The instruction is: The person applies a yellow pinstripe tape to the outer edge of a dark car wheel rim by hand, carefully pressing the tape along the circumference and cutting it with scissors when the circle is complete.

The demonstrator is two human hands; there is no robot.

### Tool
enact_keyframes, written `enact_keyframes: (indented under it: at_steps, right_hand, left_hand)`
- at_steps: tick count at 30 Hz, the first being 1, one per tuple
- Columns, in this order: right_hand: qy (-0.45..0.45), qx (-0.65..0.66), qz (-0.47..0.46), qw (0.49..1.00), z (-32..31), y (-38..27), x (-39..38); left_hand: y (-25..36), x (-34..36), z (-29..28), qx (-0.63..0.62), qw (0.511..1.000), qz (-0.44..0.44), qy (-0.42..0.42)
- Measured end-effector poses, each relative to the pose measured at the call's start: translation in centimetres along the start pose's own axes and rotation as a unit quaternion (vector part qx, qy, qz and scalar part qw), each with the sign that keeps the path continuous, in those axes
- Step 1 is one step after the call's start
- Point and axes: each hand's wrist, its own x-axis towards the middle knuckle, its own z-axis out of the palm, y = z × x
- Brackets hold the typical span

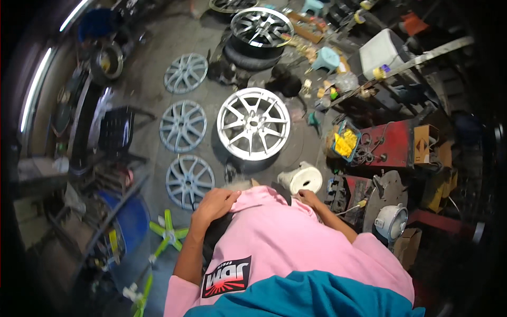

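My left hand (215,205) is closed at the left side of the hem of the pink shirt (296,235) that I wear. On the opposite side, my right hand (308,198) also closes on the hem, its fingers partly hidden by cloth. Between the hands the fabric bunches in folds. Beyond them a silver multi-spoke wheel rim (253,124) lies face up on the floor. A round white stool-like object (305,178) stands just ahead of my right hand.
Grey-blue spoked rims (183,126) lie in a column at left. A dark chrome rim (262,27) rests on a tyre at the far end. A green star-shaped base (169,234) is near left, a red machine (383,145) at right, a pale blue stool (326,59) farther off.
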Motion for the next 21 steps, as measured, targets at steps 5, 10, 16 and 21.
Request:
enact_keyframes:
  at_steps: [5, 10, 16, 21]
  right_hand:
    - [0.078, -0.028, 0.014, 0.996, -3.2, -3.9, 1.4]
    - [0.126, -0.012, 0.085, 0.988, -12.3, -8.1, 3.0]
    - [0.096, 0.04, 0.058, 0.993, -16.8, -7.3, 7.9]
    - [0.028, 0.074, 0.048, 0.996, -21.4, -1.2, 13.5]
  left_hand:
    - [-2.4, 8.0, -2.6, 0.12, 0.975, -0.005, -0.186]
    - [-1.4, 12.7, -3.8, 0.191, 0.945, 0.022, -0.266]
    - [2.3, 20.5, -4.1, 0.206, 0.922, 0.016, -0.327]
    - [7.5, 28.2, -2.2, 0.202, 0.908, -0.049, -0.365]
